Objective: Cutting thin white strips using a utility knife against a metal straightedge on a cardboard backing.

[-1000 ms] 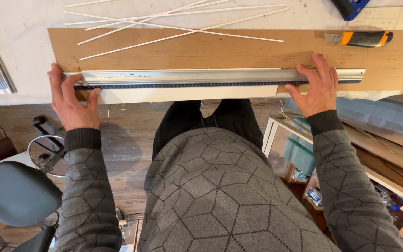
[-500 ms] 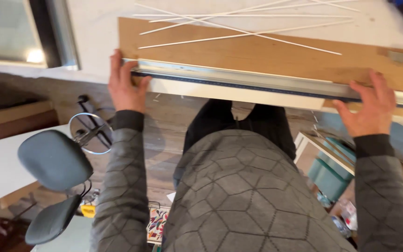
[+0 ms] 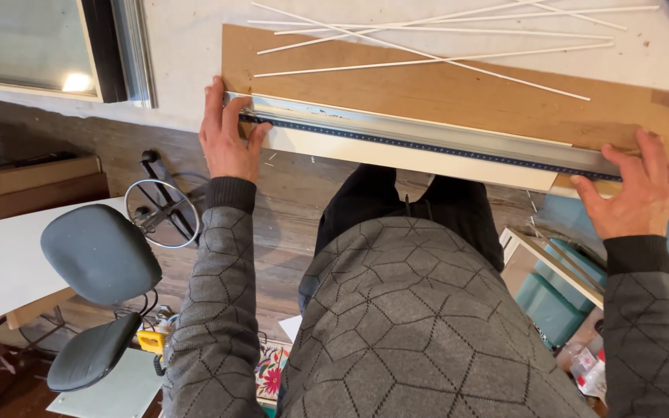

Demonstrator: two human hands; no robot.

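A long metal straightedge ruler (image 3: pixel 427 138) lies along the near edge of a brown board (image 3: pixel 458 89) on a white table (image 3: pixel 180 46). A white sheet (image 3: pixel 396 159) sticks out from under the ruler. My left hand (image 3: pixel 226 135) grips the ruler's left end, fingers on top and thumb underneath. Toward the ruler's right end, my right hand (image 3: pixel 635 190) presses on it with spread fingers. Several thin white strips (image 3: pixel 427 46) lie crossed on the board and table beyond the ruler.
A grey office chair (image 3: pixel 94 263) stands at lower left beside a white desk (image 3: pixel 1 255). A small fan (image 3: pixel 155 213) sits on the wooden floor. Teal boxes and shelving (image 3: pixel 559 294) are at lower right. A window frame (image 3: pixel 118 50) is at upper left.
The view has swung left, so the ruler and board now sit further right and slope down to the right. Both hands keep their hold on the ruler's ends.
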